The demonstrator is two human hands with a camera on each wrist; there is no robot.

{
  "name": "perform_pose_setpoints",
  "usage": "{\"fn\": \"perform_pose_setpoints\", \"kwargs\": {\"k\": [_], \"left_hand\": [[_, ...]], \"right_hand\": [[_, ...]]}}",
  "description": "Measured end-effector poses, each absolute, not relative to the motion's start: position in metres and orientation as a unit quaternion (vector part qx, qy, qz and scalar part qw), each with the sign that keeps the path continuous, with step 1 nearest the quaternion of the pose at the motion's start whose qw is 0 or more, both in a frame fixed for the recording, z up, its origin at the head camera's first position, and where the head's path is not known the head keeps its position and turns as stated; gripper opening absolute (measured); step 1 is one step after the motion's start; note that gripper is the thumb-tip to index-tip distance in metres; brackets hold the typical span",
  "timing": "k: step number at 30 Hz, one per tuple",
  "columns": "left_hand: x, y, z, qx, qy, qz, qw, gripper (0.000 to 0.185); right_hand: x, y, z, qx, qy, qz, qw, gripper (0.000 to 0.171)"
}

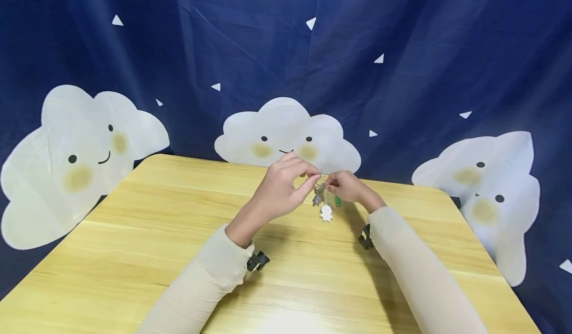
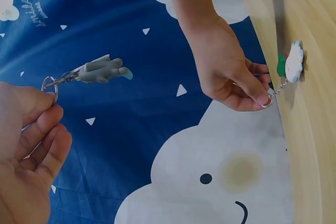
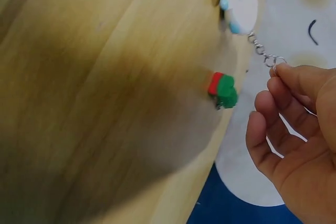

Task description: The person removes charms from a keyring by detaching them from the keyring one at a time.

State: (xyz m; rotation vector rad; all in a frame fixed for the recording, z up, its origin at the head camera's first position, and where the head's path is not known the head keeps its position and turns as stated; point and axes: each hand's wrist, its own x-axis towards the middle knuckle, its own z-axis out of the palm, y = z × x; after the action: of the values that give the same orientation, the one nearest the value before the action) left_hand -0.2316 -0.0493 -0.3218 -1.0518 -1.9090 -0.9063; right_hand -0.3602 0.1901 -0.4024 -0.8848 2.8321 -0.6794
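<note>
Between thumb and fingertips, my left hand (image 1: 286, 185) pinches the metal split ring of a keychain with a grey figure (image 2: 102, 70), which hangs above the table. My right hand (image 1: 350, 187) pinches the ring of another keychain. Its short metal chain (image 3: 260, 50) carries a flat white figure with pale blue edges (image 3: 241, 1). The two hands are raised close together, and the left wrist view shows the rings apart. Beyond the right hand, a small green and red block-like piece (image 3: 226, 90) lies on the table; its exact kind is unclear.
The pale wooden table (image 1: 178, 254) spreads beneath both arms, its far edge just behind the hands. A dark blue curtain (image 1: 250, 41) with white clouds and triangles hangs behind it. A small black device (image 1: 257, 261) sits at the left wrist, another (image 1: 366, 237) at the right.
</note>
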Motion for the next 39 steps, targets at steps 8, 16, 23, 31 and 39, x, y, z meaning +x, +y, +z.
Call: {"fn": "perform_pose_setpoints", "kwargs": {"k": [8, 16, 23, 31, 39], "left_hand": [[-0.231, -0.049, -0.322, -0.409, -0.751, -0.353, 0.380, 0.006], [-0.232, -0.049, -0.323, -0.410, -0.752, -0.352, 0.378, 0.006], [-0.232, -0.048, -0.324, -0.412, -0.753, -0.348, 0.376, 0.006], [-0.233, -0.049, -0.325, -0.407, -0.757, -0.347, 0.375, 0.006], [-0.234, -0.052, -0.324, -0.403, -0.760, -0.351, 0.372, 0.005]], "right_hand": [[-0.371, 0.191, -0.410, -0.276, 0.940, -0.198, 0.044, 0.011], [-0.375, 0.191, -0.412, -0.252, 0.944, -0.205, 0.060, 0.011], [-0.380, 0.192, -0.414, -0.244, 0.947, -0.197, 0.063, 0.008], [-0.378, 0.197, -0.412, -0.256, 0.943, -0.208, 0.035, 0.010], [-0.361, 0.196, -0.387, -0.286, 0.934, -0.215, -0.003, 0.008]]}}
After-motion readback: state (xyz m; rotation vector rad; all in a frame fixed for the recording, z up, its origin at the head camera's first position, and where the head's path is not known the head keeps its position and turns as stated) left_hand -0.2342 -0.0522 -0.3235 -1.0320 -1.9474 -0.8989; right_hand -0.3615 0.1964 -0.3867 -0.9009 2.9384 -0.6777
